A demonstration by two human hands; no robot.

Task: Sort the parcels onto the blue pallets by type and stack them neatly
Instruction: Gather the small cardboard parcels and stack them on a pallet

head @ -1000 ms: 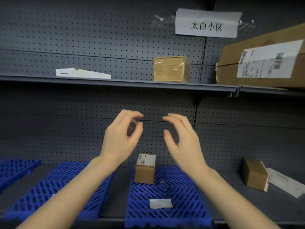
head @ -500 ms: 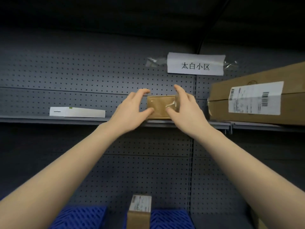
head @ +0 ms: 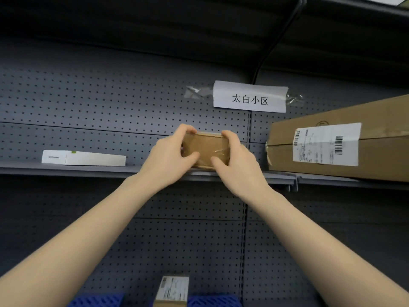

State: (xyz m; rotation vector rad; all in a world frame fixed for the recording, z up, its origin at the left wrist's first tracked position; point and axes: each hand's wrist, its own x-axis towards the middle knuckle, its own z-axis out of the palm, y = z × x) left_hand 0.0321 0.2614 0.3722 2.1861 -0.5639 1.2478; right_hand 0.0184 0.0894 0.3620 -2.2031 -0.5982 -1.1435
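Head cam, only view I've got.

Both hands are up at the upper shelf [head: 66, 170], on either end of a small brown parcel [head: 205, 149] wrapped in clear tape. L hand [head: 168, 160] grips the parcel's left end: fingers curled over the top edge, thumb pressed on the front face low down. R hand [head: 239, 167] mirrors it on the right end, fingers hooked over the top corner, thumb on the front face near the btm edge. So each hand is clamped on the parcel, fingers vs thumb.

The parcel is at shelf level, roughly mid-frame, just under the white paper sign [head: 250, 99] taped to the grey pegboard [head: 110, 103]. Its btm edge is right at the shelf's front lip; I can't tell whether it's resting there or just off the surface.

Same shelf, well to the left: a flat white box [head: 84, 157] lying down. To the right, near the R hand but apart from it: a big cardboard carton [head: 380, 156] w/ a white shipping label, tilted so its right end is higher.

Btm of frame, between my forearms: another small brown box [head: 172, 291] w/ a label on top, standing betw. two blue pallets [head: 97, 301], only their far edges in view.

A black cable [head: 276, 36] runs down from the top to the pegboard behind the sign.
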